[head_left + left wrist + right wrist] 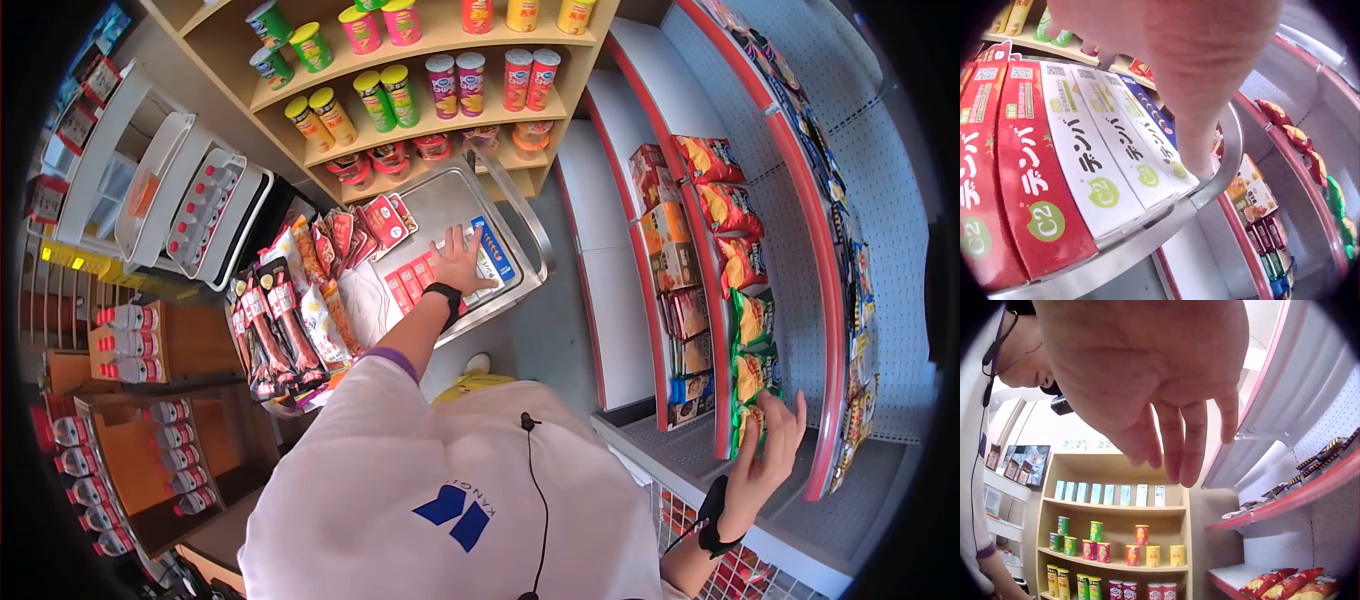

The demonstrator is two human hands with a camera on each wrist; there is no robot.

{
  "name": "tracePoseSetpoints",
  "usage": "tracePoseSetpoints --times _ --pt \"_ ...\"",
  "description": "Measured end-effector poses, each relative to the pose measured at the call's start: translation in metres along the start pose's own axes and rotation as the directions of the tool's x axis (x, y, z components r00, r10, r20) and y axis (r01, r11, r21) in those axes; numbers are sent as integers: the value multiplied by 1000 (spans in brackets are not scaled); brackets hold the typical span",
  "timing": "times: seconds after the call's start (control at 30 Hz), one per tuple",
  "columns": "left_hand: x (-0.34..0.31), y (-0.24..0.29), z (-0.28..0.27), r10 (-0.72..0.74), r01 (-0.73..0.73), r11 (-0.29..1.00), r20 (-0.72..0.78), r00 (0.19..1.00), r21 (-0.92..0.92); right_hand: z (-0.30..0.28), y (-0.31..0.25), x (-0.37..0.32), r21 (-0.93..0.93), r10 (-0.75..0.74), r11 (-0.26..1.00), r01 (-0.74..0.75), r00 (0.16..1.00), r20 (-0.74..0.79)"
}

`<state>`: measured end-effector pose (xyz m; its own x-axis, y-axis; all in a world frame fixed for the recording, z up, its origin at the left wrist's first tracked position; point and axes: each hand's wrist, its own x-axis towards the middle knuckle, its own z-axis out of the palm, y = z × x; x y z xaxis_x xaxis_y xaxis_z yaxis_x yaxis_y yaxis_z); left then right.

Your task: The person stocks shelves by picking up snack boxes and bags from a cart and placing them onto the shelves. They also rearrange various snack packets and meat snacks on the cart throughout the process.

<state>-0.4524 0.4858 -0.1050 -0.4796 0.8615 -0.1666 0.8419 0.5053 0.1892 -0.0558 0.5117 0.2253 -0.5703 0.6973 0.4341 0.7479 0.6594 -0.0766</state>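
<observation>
In the head view my left hand (458,262) lies with spread fingers over the white boxes and a blue box (492,250) on a metal cart tray (440,190). The left wrist view shows the thumb reaching down at the end of the white boxes (1125,150), with red boxes (1035,181) standing in line beside them. My right hand (770,450) is at the right-hand shelf, its fingertips by the green snack bags (752,370). Its fingers hang loosely bent with nothing in them in the right wrist view. Red snack bags (725,205) stand farther along the same shelf.
Snack packs (275,335) crowd the cart's left end. A wooden shelf (420,45) with chip canisters (455,85) stands beyond the tray. Red-edged shelves (800,250) run along the right. Bottles (130,345) fill racks at left.
</observation>
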Motion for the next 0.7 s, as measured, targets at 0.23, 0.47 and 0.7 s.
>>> tracePoseSetpoints --times 0.23,0.47,0.7 --pt "12 13 4 -21 5 991 123 992 135 8 -7 -26 -27 130 991 -129 991 41" --pt "42 -15 12 -89 97 987 71 993 -125 21 -12 -36 3 213 977 -213 977 31" --pt "38 -32 12 81 -84 993 -45 996 -82 127 -31 -35 541 476 669 -510 852 216"
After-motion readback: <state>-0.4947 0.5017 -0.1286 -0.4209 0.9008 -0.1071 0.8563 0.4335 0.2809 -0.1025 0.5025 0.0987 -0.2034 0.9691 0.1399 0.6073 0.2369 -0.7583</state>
